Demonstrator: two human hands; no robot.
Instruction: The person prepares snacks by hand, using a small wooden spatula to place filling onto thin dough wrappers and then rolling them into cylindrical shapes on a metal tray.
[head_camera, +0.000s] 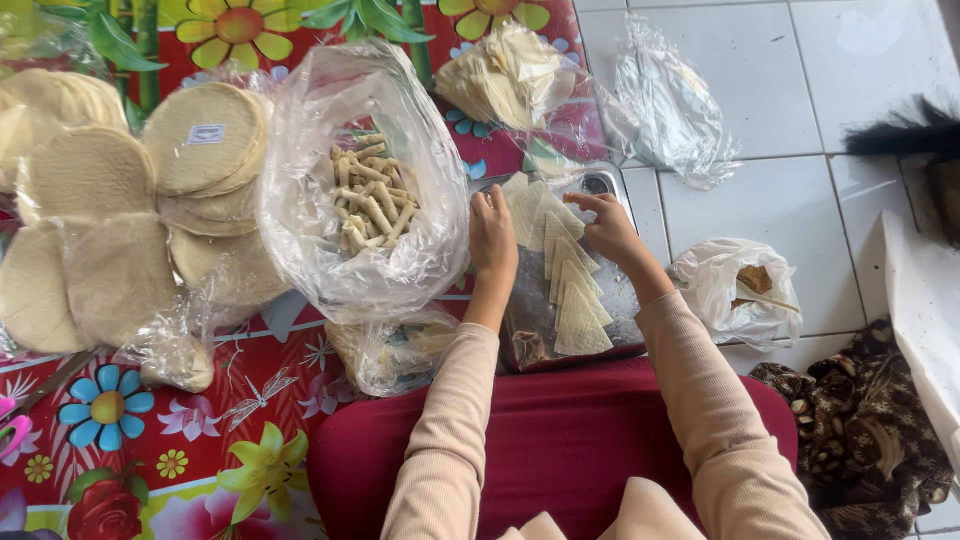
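— Nearest the camera?

— A dark red cushion (560, 440), with both beige sleeves reaching out over it to a metal tray (604, 186) on the floral mat (150, 450).

— And on the tray?

— Pale triangular wrappers (578, 320) overlap in a row from its near edge to its far corner, lying between the two hands.

— The hands?

— The left hand (492, 238) rests at the tray's left edge, fingers loosely curled, gripping nothing visible. The right hand (610, 228) pinches the far end of the row with its fingertips.

— Farther out?

— Left of the tray, an open clear bag (300, 200) holds rolled sticks (372, 195); round wrapper stacks (205, 140) lie beyond. Folded wrappers in plastic (505, 75) sit at the mat's far edge.
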